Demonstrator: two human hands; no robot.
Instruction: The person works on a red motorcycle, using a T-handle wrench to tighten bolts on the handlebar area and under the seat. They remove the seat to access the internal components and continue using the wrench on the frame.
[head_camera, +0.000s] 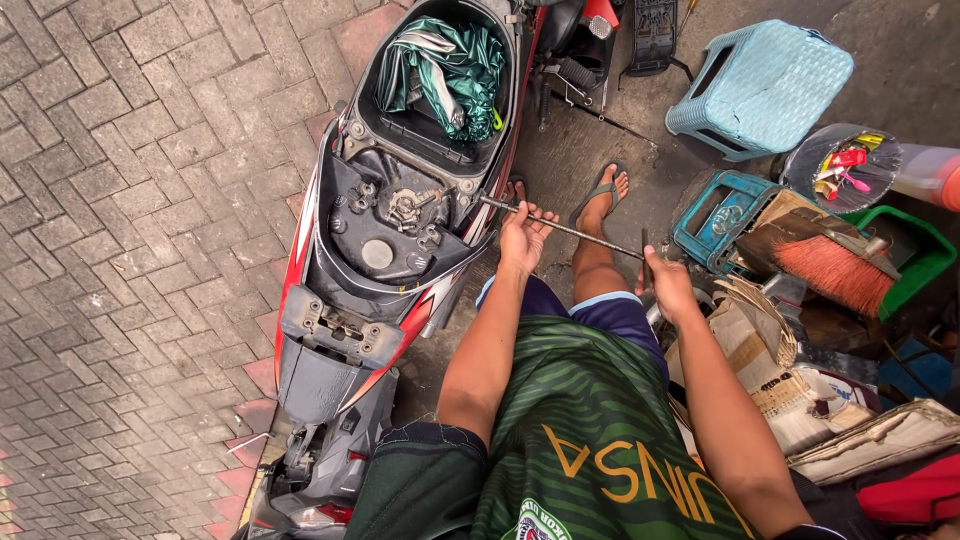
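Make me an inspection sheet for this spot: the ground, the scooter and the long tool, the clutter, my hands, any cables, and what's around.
Surface: grey and red paving bricks on the left, stained concrete on the right.
Job's things: scooter with seat off, engine bay exposed; green cloth in the storage tub; long metal rod tool reaching into the bay.
Clutter: light blue plastic stool, orange-bristled brush, green dustpan, stacked papers and cardboard.
Hands: left hand steadies the rod mid-shaft; right hand grips its handle end.
Cables: nothing seen clearly.
Surroundings: sandalled foot beside the scooter.
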